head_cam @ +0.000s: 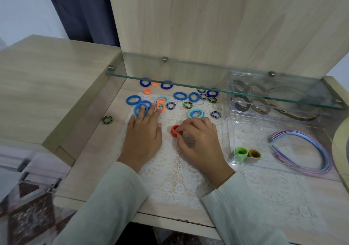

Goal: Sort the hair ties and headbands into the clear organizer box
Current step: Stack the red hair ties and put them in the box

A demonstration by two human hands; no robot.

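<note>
My right hand (198, 140) pinches a small stack of orange hair ties (175, 130) just above the lace mat. My left hand (144, 131) lies flat on the mat, fingers straight, its fingertips touching a blue hair tie (140, 109) and an orange tie (160, 106). Several blue, orange, light-blue and striped ties lie scattered beyond both hands. The clear organizer box (231, 127) stands to the right. Its front compartment holds pastel headbands (306, 150), a green tie stack (241, 152) and a mustard tie stack (254, 154). Dark and tan ties (251, 104) fill its back compartments.
A glass shelf (188, 83) juts out over the far ties and the box's back. A striped green tie (107, 119) lies alone at the left, off the lace mat (175, 178). A raised wooden top (47, 78) borders the left side.
</note>
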